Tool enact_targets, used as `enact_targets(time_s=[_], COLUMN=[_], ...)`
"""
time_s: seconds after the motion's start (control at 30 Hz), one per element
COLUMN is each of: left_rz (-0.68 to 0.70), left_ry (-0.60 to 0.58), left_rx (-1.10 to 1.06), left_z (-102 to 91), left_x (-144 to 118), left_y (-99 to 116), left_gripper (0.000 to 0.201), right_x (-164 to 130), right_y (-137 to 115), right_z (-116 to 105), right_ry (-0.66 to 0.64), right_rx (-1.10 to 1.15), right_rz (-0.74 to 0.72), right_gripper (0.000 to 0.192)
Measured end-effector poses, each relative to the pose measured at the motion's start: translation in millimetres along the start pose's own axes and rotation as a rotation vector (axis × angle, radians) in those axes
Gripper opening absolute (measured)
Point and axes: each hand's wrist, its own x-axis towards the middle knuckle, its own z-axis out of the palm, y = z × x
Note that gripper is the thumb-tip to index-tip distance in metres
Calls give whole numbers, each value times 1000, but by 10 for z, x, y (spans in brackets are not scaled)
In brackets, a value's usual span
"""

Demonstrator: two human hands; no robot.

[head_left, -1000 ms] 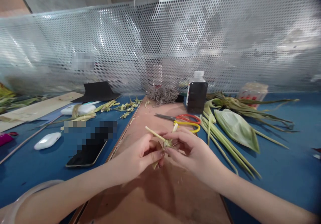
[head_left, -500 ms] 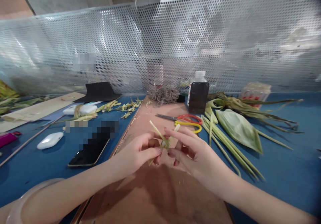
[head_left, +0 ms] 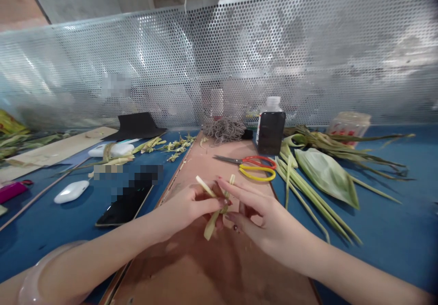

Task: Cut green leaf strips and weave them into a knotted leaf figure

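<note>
Between my two hands is a small folded piece of pale green leaf strip (head_left: 211,226), with two narrow ends sticking up and one flat end hanging down. My left hand (head_left: 195,207) pinches it from the left, thumb on top. From the right, my right hand (head_left: 255,209) grips it with thumb and fingers; part of the piece is hidden behind the fingertips. Just beyond my hands lie scissors (head_left: 257,173) with one red and one yellow handle. Long green leaf strips (head_left: 318,200) and a broad leaf (head_left: 326,175) rest to the right.
A dark bottle (head_left: 271,131) and a tangle of grey cord (head_left: 224,129) stand at the back of the brown board (head_left: 191,268). On the left are a phone (head_left: 126,204), a white case (head_left: 71,191) and finished-looking leaf pieces (head_left: 178,145). A perforated metal screen (head_left: 219,59) closes the back.
The leaf piece has turned and dropped slightly, so its flat end now hangs lower. My left thumb has slid right across it, and my right fingers have shifted a little downward.
</note>
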Motion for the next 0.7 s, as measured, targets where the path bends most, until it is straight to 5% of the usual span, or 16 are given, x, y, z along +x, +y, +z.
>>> enact_targets(time_s=[0.7], left_rz=[15], left_ry=[-154], left_rx=[19], left_z=[4], left_x=[-31], left_y=[-1], left_gripper=[14], right_x=[-24], right_y=[14], right_z=[48], right_ry=[-119], right_rx=[318], right_rz=[185], right_gripper=[61])
